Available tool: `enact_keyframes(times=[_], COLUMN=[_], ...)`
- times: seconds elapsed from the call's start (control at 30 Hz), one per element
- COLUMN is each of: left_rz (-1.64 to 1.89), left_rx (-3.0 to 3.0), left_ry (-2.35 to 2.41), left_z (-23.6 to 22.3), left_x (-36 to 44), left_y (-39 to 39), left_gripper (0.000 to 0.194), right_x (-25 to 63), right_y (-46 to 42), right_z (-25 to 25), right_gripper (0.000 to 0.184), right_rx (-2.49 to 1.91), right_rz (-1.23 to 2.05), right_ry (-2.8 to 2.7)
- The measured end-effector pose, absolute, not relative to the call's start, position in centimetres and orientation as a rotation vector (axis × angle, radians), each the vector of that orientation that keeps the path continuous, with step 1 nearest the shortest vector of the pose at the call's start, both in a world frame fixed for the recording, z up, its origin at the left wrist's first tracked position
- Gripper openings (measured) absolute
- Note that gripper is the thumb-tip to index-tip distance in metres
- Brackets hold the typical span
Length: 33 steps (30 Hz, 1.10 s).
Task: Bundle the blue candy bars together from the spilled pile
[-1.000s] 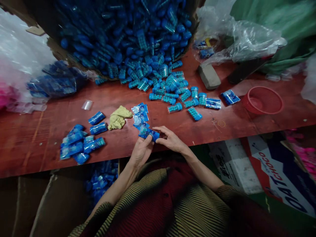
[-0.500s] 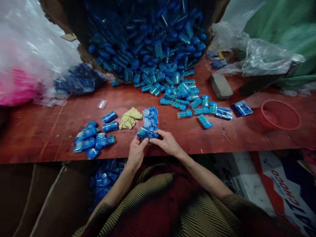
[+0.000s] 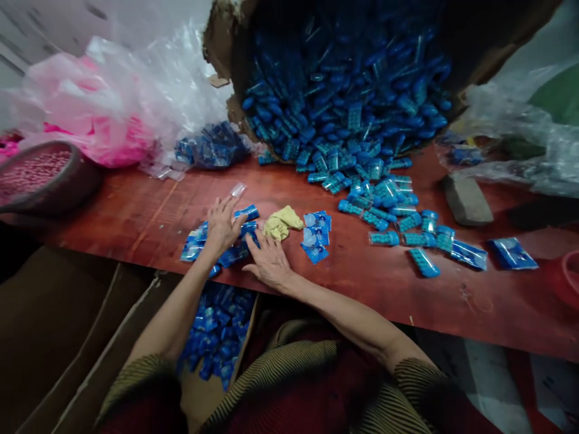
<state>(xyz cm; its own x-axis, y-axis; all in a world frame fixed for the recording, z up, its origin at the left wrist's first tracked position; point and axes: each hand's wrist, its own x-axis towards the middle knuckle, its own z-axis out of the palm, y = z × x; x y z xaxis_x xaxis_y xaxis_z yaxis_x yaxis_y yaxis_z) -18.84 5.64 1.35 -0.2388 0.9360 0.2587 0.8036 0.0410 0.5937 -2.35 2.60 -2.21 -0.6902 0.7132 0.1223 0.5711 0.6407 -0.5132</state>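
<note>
Leftmost, blue packets (image 3: 193, 244) lay heaped on the red table (image 3: 136, 211), partly hidden by my left hand (image 3: 221, 226), its fingers spread. Just right of those fingers, the farthest packet (image 3: 247, 211) lay with its long axis nearly sideways, right end tipped slightly away from me. Nearer, another packet (image 3: 233, 256) slanted likewise between my hands. My right hand (image 3: 270, 262), fingers parted, pointed away and leftward beside the yellow cloth (image 3: 283, 222); whether it touched a packet, I couldn't tell.

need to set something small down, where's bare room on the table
Bare: the left stretch between the grey bowl and the blue packs; the patch between the flat sachets and the frontmost bead tube. Crowded: around left hand and right hand, by the packs and yellow cloth; the middle back, heaped with tubes.
</note>
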Motion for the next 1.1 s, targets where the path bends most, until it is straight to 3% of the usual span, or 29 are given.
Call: enact_keyframes(times=[0.1, 0.3, 0.5, 0.8, 0.97, 1.1], left_rz=[0.586, 0.545, 0.408, 0.593, 0.733, 0.726], left_rx=[1.761, 1.688, 1.983, 1.955, 1.873, 1.919], left_ry=[2.15, 1.86, 1.786, 1.824, 1.794, 1.823], left_z=[0.9, -1.4, -3.4, -4.9, -3.9, -4.5], left_x=[-22.9, -27.5, -28.0, -30.3, -29.7, -29.4], left_y=[10.0, 12.5, 11.4, 8.6, 6.9, 8.6], left_gripper=[0.052, 0.059, 0.046, 0.046, 0.057, 0.048], right_x=[-4.2, -7.1, -8.4, -9.5, -10.1, -11.1], right_y=[2.8, 4.5, 6.8, 8.8, 8.4, 10.1], right_z=[-3.1, -3.5, -3.2, -4.9, -4.5, -4.6], right_gripper=[0.078, 0.078, 0.087, 0.078, 0.075, 0.073], right_rx=[-0.982, -1.083, -1.183, -1.046, -1.001, -1.065], right_rz=[0.596, 0.556, 0.658, 0.509, 0.405, 0.323], right_ry=[-2.613, -2.569, -2.621, -2.786, -2.734, -2.669])
